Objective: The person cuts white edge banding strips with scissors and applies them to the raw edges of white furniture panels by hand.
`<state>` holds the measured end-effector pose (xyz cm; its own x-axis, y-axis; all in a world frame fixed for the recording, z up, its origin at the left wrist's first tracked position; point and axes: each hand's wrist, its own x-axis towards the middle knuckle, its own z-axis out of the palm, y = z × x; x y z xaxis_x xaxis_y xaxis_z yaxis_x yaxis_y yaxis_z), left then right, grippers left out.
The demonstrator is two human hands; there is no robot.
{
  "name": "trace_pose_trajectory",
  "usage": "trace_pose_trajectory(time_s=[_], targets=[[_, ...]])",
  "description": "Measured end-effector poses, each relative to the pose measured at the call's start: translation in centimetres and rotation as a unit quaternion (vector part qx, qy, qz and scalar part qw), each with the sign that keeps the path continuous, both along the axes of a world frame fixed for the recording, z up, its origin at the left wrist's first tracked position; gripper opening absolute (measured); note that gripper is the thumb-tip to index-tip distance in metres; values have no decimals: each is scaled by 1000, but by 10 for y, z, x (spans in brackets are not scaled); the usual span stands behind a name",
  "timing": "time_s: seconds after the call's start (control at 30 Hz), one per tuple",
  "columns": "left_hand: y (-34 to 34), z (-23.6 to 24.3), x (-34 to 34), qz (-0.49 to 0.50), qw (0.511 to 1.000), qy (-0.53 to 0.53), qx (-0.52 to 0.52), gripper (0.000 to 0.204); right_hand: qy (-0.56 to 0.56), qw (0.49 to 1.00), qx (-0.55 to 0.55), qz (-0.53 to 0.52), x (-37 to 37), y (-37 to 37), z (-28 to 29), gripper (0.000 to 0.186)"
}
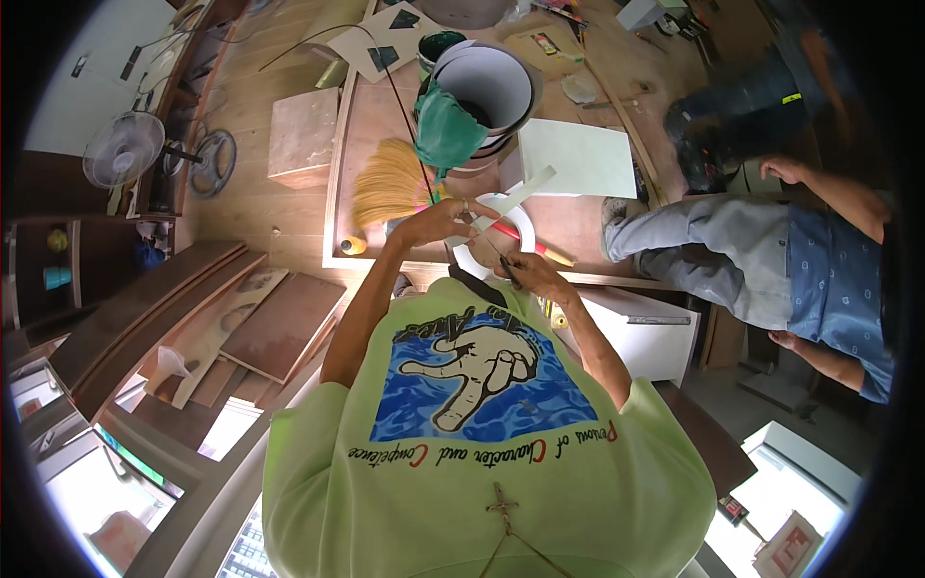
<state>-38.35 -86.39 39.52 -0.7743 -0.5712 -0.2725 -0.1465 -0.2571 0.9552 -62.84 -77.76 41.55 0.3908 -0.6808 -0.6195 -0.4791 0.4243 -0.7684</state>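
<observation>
My left hand (441, 220) is closed on a thin white strip (528, 188), which slants up to the right over a white roll (518, 214). My right hand (525, 273), below and to the right of it, grips a dark-handled tool (508, 270) with a thin tip near the strip; its exact kind is unclear. A red-and-yellow handled item (554, 253) lies partly under the strip. A straw broom (385, 193) and a yellow bottle (353, 246) are left of my hands. Beyond them stand stacked buckets (482, 77) with green cloth over the rim and a white board (576, 159).
A person (829, 279) in blue and grey is at the right, with dark-clad legs (713, 135) beyond. A wooden block (301, 135) and a fan (123, 149) are on the left, with loose boards (275, 328) lower down. A white cabinet (631, 337) stands beside my right arm.
</observation>
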Motion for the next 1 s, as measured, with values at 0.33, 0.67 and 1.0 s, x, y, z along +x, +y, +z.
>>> trace_pose_trajectory(time_s=[0.33, 0.67, 1.0], targets=[[-7, 3, -4, -27, 999, 10, 19, 52, -10, 1000, 7, -11, -5, 3, -7, 35], [-4, -1, 4, 8, 1000, 10, 19, 51, -25, 999, -20, 3, -12, 8, -11, 32], [21, -5, 11, 37, 999, -3, -29, 47, -396, 808, 13, -436, -24, -68, -61, 24]])
